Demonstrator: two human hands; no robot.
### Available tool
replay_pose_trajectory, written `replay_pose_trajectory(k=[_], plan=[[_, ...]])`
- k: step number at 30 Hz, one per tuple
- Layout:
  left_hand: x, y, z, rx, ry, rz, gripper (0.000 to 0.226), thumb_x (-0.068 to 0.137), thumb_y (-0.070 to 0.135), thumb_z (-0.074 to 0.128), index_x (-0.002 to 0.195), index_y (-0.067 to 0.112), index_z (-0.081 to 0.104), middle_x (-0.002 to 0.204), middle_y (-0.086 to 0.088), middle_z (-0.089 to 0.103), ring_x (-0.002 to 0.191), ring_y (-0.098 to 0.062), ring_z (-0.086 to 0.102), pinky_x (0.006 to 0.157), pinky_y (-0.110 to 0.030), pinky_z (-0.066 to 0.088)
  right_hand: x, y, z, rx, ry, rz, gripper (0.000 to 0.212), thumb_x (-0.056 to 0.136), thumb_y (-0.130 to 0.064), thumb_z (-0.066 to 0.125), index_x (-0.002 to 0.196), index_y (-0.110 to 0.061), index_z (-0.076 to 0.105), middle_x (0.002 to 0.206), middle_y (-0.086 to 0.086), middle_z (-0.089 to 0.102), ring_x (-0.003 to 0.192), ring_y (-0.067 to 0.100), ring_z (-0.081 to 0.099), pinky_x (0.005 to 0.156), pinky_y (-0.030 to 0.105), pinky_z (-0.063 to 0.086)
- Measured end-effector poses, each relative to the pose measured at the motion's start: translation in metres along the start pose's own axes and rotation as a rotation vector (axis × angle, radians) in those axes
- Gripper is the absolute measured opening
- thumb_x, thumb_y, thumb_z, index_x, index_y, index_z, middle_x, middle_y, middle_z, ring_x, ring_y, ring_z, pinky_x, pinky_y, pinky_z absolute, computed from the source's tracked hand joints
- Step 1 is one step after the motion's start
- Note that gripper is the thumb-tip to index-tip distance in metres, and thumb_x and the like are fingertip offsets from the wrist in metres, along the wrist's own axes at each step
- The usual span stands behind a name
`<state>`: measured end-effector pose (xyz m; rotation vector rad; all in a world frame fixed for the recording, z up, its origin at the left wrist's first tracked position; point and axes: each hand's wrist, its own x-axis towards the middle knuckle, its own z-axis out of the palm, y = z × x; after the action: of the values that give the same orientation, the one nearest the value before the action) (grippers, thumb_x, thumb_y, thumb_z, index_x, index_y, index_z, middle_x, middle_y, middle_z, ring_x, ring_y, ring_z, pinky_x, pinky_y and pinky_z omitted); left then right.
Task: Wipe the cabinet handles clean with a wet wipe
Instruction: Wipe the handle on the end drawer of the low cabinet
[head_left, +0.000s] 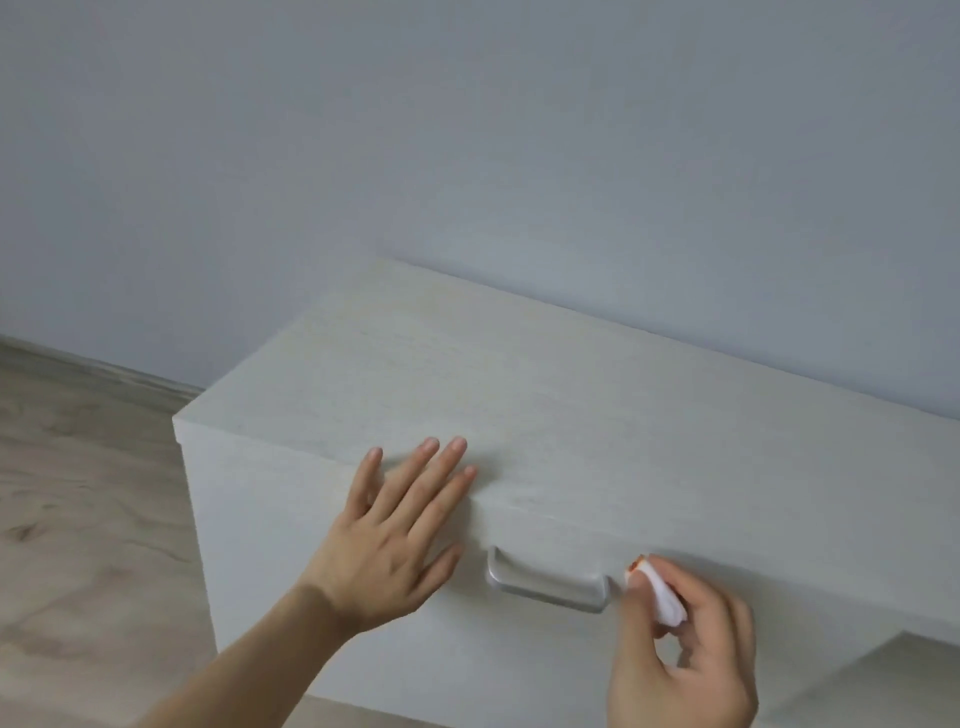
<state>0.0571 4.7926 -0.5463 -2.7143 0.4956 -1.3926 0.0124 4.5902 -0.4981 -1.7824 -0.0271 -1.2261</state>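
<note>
Pinching wet wipe (666, 598) (folded) beside handle (548, 583); left hand (393, 540) flat.

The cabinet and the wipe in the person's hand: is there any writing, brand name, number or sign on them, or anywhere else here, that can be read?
None: no readable text anywhere in the view.
Cabinet: plain pale wood grain, no label or number.
Handle: bare silver metal, no marking.
Wet wipe held in the right hand: white, with a small orange spot at its tip, too blurred to tell whether it is print.
Left hand, wall and floor: nothing written.
</note>
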Motion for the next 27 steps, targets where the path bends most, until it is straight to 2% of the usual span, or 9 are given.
replay_pose_trajectory(k=[3, 7, 9, 12, 17, 20, 24, 27], plan=[[-0.008, 0.012, 0.028, 0.045, 0.224, -0.055, 0.067, 0.094, 0.040, 0.038, 0.151, 0.012, 0.015, 0.159, -0.004, 0.007, 0.146, -0.023, 0.010, 0.116, -0.047, 0.003, -0.020, 0.017, 0.001, 0.084, 0.084, -0.020, 0.010, 0.077, -0.029, 0.061, 0.085, -0.032, 0.063, 0.085, -0.013, 0.058, 0.062, 0.007, 0.054, 0.059, 0.007, 0.038], [-0.007, 0.025, 0.045, 0.028, 0.397, -0.129, 0.070, 0.091, 0.035, 0.045, 0.151, 0.014, 0.016, 0.159, -0.001, 0.006, 0.146, -0.022, 0.007, 0.118, -0.045, 0.001, -0.037, 0.034, 0.007, 0.174, 0.119, -0.029, 0.011, 0.079, -0.030, 0.061, 0.090, -0.029, 0.065, 0.090, -0.015, 0.060, 0.073, 0.023, 0.063, 0.067, 0.010, 0.043], [-0.008, 0.028, 0.049, 0.014, 0.445, -0.150, 0.066, 0.092, 0.033, 0.044, 0.150, 0.014, 0.019, 0.159, 0.000, 0.006, 0.146, -0.023, 0.007, 0.118, -0.044, 0.001, -0.042, 0.040, 0.011, 0.175, 0.102, -0.015, 0.013, 0.079, -0.034, 0.058, 0.089, -0.031, 0.065, 0.092, -0.016, 0.060, 0.076, 0.024, 0.065, 0.068, 0.011, 0.044], [-0.010, 0.029, 0.055, -0.015, 0.484, -0.166, 0.061, 0.093, 0.029, 0.042, 0.149, 0.015, 0.023, 0.159, 0.000, 0.007, 0.146, -0.023, 0.007, 0.119, -0.043, 0.002, -0.046, 0.044, 0.014, 0.152, 0.081, 0.037, 0.012, 0.075, -0.038, 0.058, 0.086, -0.035, 0.064, 0.090, -0.017, 0.059, 0.074, 0.014, 0.063, 0.068, 0.006, 0.042], [-0.011, 0.035, 0.060, -0.062, 0.496, -0.216, 0.056, 0.097, 0.027, 0.036, 0.150, 0.018, 0.021, 0.159, 0.001, 0.002, 0.146, -0.022, 0.004, 0.119, -0.043, 0.001, -0.040, 0.054, 0.008, 0.127, 0.088, 0.100, 0.010, 0.082, -0.020, 0.067, 0.086, -0.029, 0.066, 0.092, -0.011, 0.061, 0.078, 0.005, 0.061, 0.069, 0.004, 0.041], [-0.013, 0.037, 0.062, -0.068, 0.489, -0.216, 0.060, 0.097, 0.031, 0.038, 0.151, 0.018, 0.017, 0.159, 0.001, 0.001, 0.146, -0.023, 0.001, 0.118, -0.044, -0.001, -0.043, 0.054, 0.007, 0.136, 0.048, 0.111, 0.019, 0.085, -0.011, 0.066, 0.085, -0.029, 0.067, 0.091, -0.011, 0.063, 0.080, 0.007, 0.062, 0.069, 0.006, 0.042], [-0.013, 0.034, 0.061, -0.065, 0.472, -0.190, 0.062, 0.097, 0.034, 0.040, 0.151, 0.017, 0.017, 0.159, 0.000, 0.001, 0.146, -0.024, 0.001, 0.118, -0.045, -0.001, -0.050, 0.052, 0.011, 0.132, 0.013, 0.127, 0.016, 0.086, -0.019, 0.066, 0.087, -0.035, 0.067, 0.093, -0.014, 0.065, 0.083, 0.016, 0.065, 0.071, 0.015, 0.047], [-0.014, 0.033, 0.061, -0.058, 0.465, -0.181, 0.062, 0.097, 0.035, 0.040, 0.151, 0.017, 0.018, 0.159, 0.000, 0.001, 0.146, -0.024, 0.000, 0.118, -0.045, -0.001, -0.050, 0.052, 0.011, 0.164, 0.008, 0.165, 0.014, 0.089, -0.019, 0.061, 0.089, -0.032, 0.064, 0.095, -0.005, 0.069, 0.075, 0.012, 0.066, 0.067, 0.009, 0.046]])
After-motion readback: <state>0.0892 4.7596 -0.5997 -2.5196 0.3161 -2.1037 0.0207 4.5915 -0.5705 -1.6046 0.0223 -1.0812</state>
